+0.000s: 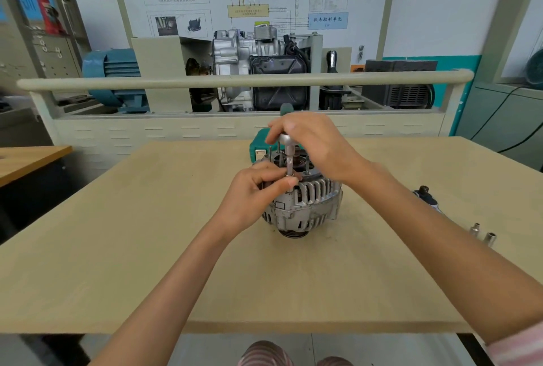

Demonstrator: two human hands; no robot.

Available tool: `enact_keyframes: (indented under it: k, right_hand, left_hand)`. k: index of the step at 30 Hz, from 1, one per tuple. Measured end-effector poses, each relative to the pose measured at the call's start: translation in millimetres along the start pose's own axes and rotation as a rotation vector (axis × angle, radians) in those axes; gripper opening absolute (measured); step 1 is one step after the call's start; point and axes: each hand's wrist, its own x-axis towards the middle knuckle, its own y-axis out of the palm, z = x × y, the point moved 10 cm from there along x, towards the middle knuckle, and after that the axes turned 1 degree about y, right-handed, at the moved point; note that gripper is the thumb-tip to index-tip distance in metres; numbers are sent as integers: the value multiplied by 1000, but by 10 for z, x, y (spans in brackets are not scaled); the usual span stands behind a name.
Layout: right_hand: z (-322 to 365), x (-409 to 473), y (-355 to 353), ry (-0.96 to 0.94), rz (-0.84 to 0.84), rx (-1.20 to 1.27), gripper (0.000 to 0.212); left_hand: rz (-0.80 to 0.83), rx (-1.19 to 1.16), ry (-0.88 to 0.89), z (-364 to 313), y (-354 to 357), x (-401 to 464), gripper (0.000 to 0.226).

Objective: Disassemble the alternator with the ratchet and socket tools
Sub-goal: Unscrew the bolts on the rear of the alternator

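Right hand (308, 139) grips the ratchet (285, 139) above; the socket (289, 164) stands upright on the alternator (305, 204), left hand (255, 192) pinching its base.

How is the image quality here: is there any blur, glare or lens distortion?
Head view: lighting even and soft, no strong glare; the rail bows from wide-angle distortion; the left edge is smeared; the alternator and both hands, left and right, are fairly sharp.

Both hands (311, 142) on alternator (305, 204)
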Motion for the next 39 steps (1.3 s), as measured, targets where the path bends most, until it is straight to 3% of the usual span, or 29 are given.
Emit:
enact_keyframes:
  k: [5, 8, 10, 13, 18, 25, 28, 32, 37, 39]
  right_hand:
    - [271, 46, 210, -98, 57, -587, 34]
    - [309, 68, 252, 13, -4, -969, 26]
    - [209, 53, 203, 144, 0, -1068, 9]
    - [80, 30, 110, 199, 22, -1055, 10]
    - [82, 47, 167, -18, 61, -885, 15]
    - [96, 37, 121, -126, 30, -230, 32]
    - [97, 43, 93, -104, -19, -93, 38]
    - [80, -15, 37, -55, -78, -262, 33]
    - [14, -33, 8, 214, -116, -901, 31]
    - [-19, -61, -27, 328, -126, -1046, 37]
  left_hand:
    - [-81, -8, -29, 93, -36, -16, 9]
    - [-155, 12, -71, 163, -71, -33, 13]
    - [-173, 28, -69, 163, -64, -28, 14]
    - [-159, 38, -51, 117, -41, -7, 8]
    - [27, 47, -78, 80, -27, 32, 17]
    - [175, 91, -97, 55, 13, 17, 26]
    - [162, 62, -108, 27, 32, 32, 21]
    - [87, 31, -136, 28, 27, 57, 20]
    - [-104, 42, -153, 62, -1, 35, 6]
    - [-140, 59, -146, 58, 17, 22, 6]
